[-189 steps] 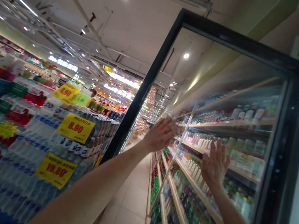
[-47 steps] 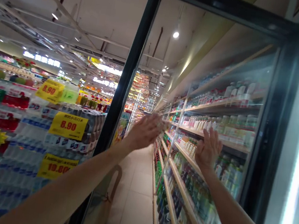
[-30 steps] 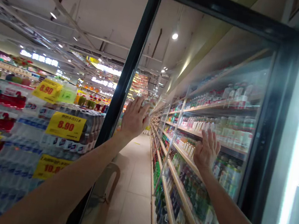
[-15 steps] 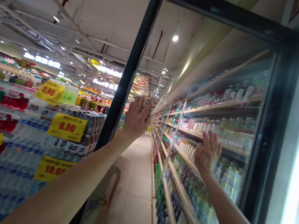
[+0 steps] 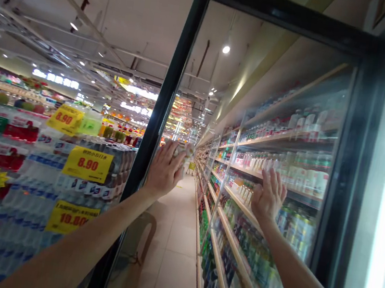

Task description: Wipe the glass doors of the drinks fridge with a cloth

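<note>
Here, a crumpled cloth (image 5: 187, 151) was pressed to the upright glass door (image 5: 251, 95) at the left hand (image 5: 164, 168)'s one o'clock, grip indiscernible; farther off, toward three, the right hand (image 5: 269, 197) was spread, empty.

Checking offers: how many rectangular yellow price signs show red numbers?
3, on drinks at left: upper sign, middle sign, and lower sign, partly behind the left forearm. Others may be hidden.

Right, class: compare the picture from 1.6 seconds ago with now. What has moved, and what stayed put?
The left hand has moved left across the glass door, closer to its dark left upright. No taking hold or letting go is visible. The right hand stays at the glass, fingers up; the door stays open.
</note>
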`<state>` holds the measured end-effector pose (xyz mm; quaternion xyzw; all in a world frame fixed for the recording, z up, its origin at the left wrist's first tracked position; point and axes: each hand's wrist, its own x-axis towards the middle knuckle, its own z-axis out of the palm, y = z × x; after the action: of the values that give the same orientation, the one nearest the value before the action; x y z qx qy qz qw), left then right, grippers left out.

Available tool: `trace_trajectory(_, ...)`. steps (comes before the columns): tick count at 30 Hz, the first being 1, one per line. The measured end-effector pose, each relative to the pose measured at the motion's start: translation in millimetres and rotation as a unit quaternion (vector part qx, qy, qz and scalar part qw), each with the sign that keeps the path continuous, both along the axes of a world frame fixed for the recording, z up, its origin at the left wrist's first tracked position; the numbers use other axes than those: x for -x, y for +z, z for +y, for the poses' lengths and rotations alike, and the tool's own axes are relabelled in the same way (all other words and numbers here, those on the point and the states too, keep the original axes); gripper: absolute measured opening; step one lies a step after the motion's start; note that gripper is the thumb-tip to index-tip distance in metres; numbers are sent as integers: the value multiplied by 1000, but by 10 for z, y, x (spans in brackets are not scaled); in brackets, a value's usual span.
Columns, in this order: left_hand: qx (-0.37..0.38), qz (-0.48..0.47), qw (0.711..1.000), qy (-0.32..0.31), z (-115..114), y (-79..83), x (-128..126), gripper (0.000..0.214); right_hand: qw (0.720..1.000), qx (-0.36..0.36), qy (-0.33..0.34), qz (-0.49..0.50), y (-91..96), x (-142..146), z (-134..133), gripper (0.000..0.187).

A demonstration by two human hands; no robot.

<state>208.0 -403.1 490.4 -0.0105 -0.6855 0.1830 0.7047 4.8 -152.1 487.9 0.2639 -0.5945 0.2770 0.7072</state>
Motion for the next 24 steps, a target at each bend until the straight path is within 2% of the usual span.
trace_trajectory(2, 71, -65, 995, -3, 30, -260, -20, 46, 1000, 4, -1, 3, 2, -4, 0, 47)
trace_trajectory(4, 165, -145, 976, -1, 69, -483, -41, 45, 1000, 6, -4, 8, 4, -7, -1, 46)
trace_trajectory(6, 199, -174, 964, 6, 58, -541, -68, 44, 1000, 7, -10, 9, 7, -9, -2, 46)
trace_trajectory(7, 178, -154, 972, 10, 30, -502, -79, 44, 1000, 7, -13, 9, 8, -9, -3, 46)
trace_trajectory(9, 82, -75, 994, 13, -37, -349, -85, 44, 1000, 5, -17, 12, 9, -9, -4, 46)
trace_trajectory(11, 0, -11, 1000, 8, -63, -225, -56, 45, 1000, 6, -17, 15, 10, -8, -3, 45)
trace_trajectory(12, -18, 1, 1000, 4, -44, -209, -29, 45, 1000, 6, -16, 16, 10, -8, -2, 45)
trace_trajectory(14, 8, -27, 1000, -2, 57, -282, 36, 47, 1000, 7, -13, 17, 10, -7, 0, 46)
trace_trajectory(17, 153, -153, 976, -8, 257, -466, 111, 49, 1000, 9, -8, 18, 9, -1, 3, 46)
trace_trajectory(19, 231, -215, 949, -9, 311, -460, 122, 50, 1000, 6, -6, 16, 6, 9, 5, 46)
trace_trajectory(20, 240, -218, 946, -8, 298, -397, 115, 50, 1000, 5, -5, 14, 5, 14, 6, 47)
trace_trajectory(22, 179, -159, 971, -6, 213, -188, 88, 47, 1000, 3, -5, 12, 2, 26, 7, 48)
trace_trajectory(24, 57, -57, 997, -6, 111, 22, 65, 45, 1000, 4, -1, 15, -1, 32, 10, 48)
